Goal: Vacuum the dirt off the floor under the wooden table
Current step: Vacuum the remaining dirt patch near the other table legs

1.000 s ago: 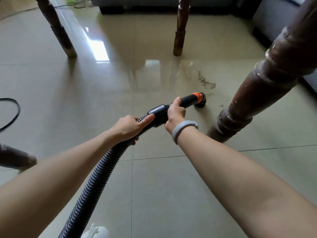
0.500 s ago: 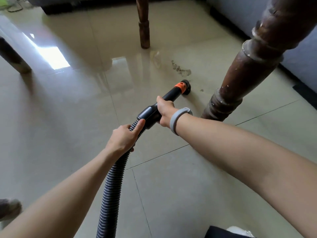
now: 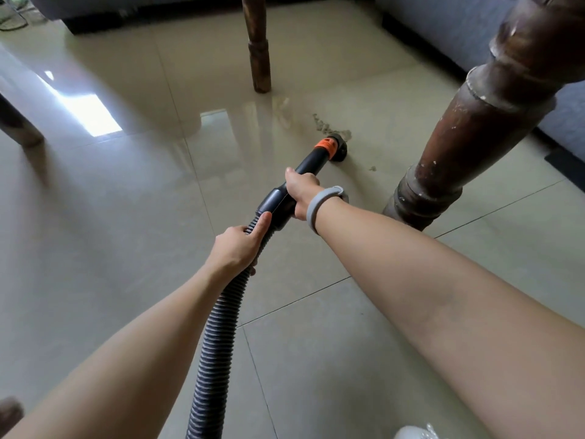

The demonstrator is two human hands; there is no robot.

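Dirt [image 3: 326, 126] on floor [image 3: 126, 217] was met by vacuum nozzle [image 3: 338, 148], just beyond right-hand fingers.
Black wand [image 3: 308, 166] was gripped by right hand [image 3: 300, 193], fingers curled fully round it; ribbed hose [image 3: 221, 312] was gripped by left hand [image 3: 237, 248] just behind, fingers wrapped, thumb laid along the cuff. A near table leg [image 3: 468, 128] was seen right of the fingers, a far leg [image 3: 258, 45] ahead of them. A grey wristband [image 3: 316, 207] was worn.

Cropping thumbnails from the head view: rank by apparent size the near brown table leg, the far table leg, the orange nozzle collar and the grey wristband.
1. Near brown wooden table leg, enlarged by closeness.
2. Far wooden table leg.
3. Grey wristband and orange nozzle collar: too alike to rank.
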